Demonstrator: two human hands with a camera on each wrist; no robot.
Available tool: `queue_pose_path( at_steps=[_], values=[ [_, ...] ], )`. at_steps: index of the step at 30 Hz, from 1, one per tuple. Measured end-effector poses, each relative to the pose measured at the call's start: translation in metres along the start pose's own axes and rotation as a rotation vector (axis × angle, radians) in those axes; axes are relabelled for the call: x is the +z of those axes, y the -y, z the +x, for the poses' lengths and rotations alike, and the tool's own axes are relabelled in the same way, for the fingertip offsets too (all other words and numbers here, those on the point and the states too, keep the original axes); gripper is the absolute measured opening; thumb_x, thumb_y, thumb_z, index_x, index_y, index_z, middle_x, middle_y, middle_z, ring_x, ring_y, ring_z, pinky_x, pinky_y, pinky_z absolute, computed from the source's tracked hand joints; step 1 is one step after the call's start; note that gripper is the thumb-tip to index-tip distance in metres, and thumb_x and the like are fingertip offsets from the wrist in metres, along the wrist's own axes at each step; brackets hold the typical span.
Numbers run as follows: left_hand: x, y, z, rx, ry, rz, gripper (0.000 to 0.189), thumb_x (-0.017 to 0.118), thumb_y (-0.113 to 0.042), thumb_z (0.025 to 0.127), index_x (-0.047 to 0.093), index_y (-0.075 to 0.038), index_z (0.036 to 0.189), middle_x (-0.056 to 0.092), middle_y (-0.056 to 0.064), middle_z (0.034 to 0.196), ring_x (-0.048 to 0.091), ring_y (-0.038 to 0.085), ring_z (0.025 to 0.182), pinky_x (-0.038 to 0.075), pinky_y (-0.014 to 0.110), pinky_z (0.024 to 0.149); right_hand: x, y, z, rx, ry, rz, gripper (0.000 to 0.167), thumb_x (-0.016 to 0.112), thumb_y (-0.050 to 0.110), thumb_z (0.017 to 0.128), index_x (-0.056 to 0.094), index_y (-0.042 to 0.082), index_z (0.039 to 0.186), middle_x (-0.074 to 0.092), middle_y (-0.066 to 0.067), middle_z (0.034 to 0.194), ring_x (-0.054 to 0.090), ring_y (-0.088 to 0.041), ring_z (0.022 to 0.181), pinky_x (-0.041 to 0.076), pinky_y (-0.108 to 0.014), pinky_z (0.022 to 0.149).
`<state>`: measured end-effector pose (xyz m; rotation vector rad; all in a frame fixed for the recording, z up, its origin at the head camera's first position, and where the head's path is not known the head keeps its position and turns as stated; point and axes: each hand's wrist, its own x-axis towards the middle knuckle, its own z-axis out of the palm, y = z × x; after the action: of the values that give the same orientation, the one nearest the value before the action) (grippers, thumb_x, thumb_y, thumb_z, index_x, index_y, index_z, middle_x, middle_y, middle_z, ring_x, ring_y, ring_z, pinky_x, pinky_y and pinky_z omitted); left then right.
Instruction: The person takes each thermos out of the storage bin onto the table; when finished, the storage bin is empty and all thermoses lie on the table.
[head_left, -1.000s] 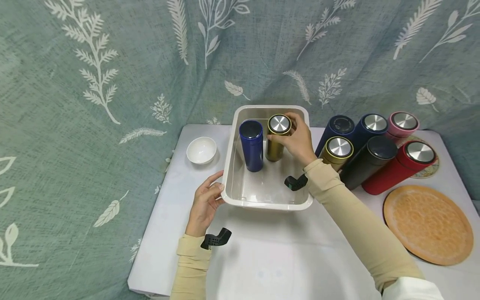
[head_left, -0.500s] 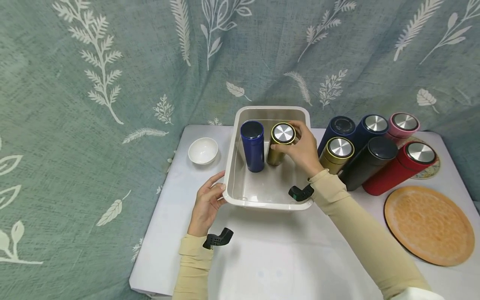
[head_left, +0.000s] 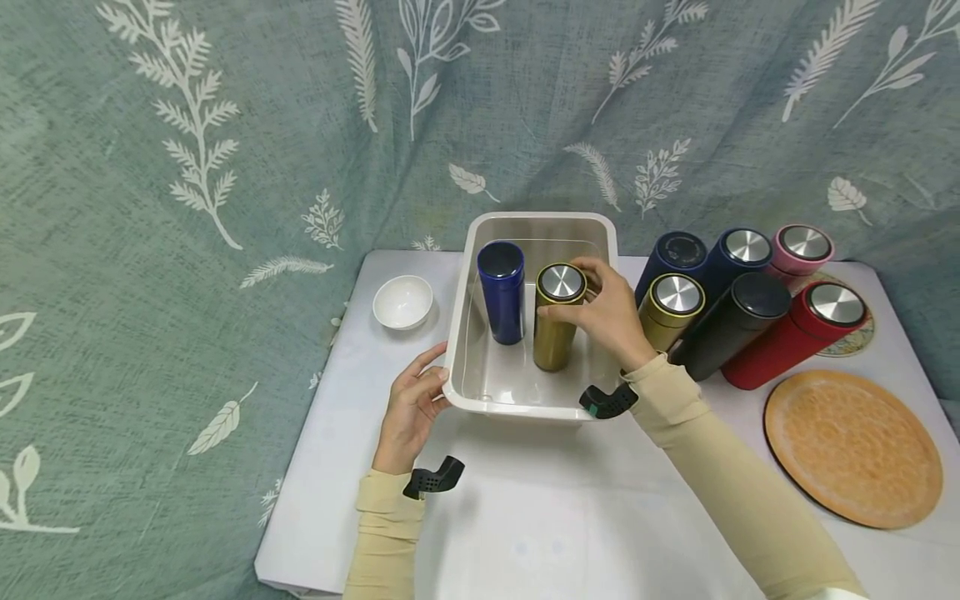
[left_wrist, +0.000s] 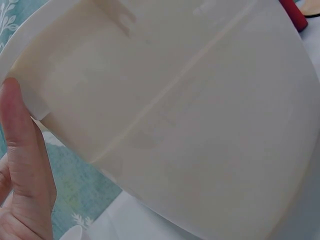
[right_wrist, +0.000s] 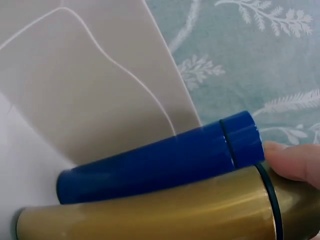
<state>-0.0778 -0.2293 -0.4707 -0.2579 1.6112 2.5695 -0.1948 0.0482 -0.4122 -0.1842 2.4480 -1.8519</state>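
A white plastic bin (head_left: 540, 412) stands on the table. My left hand (head_left: 408, 412) holds its front left corner, thumb at the rim and fingers along the outer side. In the left wrist view a digit (left_wrist: 20, 135) touches the bin's edge (left_wrist: 30, 40). Inside the bin my right hand (head_left: 611, 312) grips a gold thermos flask (head_left: 553, 342) around its upper part, below the silver lid top. Upright to its left is a blue thermos flask (head_left: 504, 296) with a dark lid. In the right wrist view the gold flask (right_wrist: 150, 210) lies close alongside the blue flask (right_wrist: 150, 160).
Right of the bin several thermos flasks stand grouped: navy ones (head_left: 738, 254), a second gold one (head_left: 671, 308), a black one (head_left: 738, 317), a pink one (head_left: 801, 250) and a red one (head_left: 802, 333). A round orange-brown mat (head_left: 855, 450) lies nearer. A white bowl (head_left: 403, 302) sits left.
My right hand has brought the gold flask toward the front of the bin, still gripping its top. The left hand, the bin and the blue flask keep their places.
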Motion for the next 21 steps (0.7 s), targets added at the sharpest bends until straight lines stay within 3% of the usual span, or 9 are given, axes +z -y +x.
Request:
queue_pose_path(
  at_steps=[15,21],
  values=[
    [0.001,0.0,-0.001,0.006,0.005,-0.004,0.052,0.048,0.003,0.097,0.039,0.002,0.148,0.071,-0.003,0.087,0.07,0.009,0.079,0.059,0.021,0.066,-0.01,0.016,-0.028,-0.061,-0.053,0.041,0.077,0.092,0.017,0.067,0.057,0.008,0.135,0.066,-0.01,0.134,0.061,-0.02,0.126,0.046,-0.039,0.113],
    [0.001,0.0,-0.001,0.001,0.005,-0.005,0.052,0.048,0.003,0.097,0.04,0.001,0.148,0.071,-0.003,0.087,0.07,0.009,0.079,0.06,0.021,0.067,-0.017,0.027,-0.044,-0.103,-0.11,0.117,0.074,0.093,0.015,0.068,0.058,0.012,0.133,0.067,-0.007,0.131,0.062,-0.012,0.123,0.047,-0.028,0.112]
  ],
)
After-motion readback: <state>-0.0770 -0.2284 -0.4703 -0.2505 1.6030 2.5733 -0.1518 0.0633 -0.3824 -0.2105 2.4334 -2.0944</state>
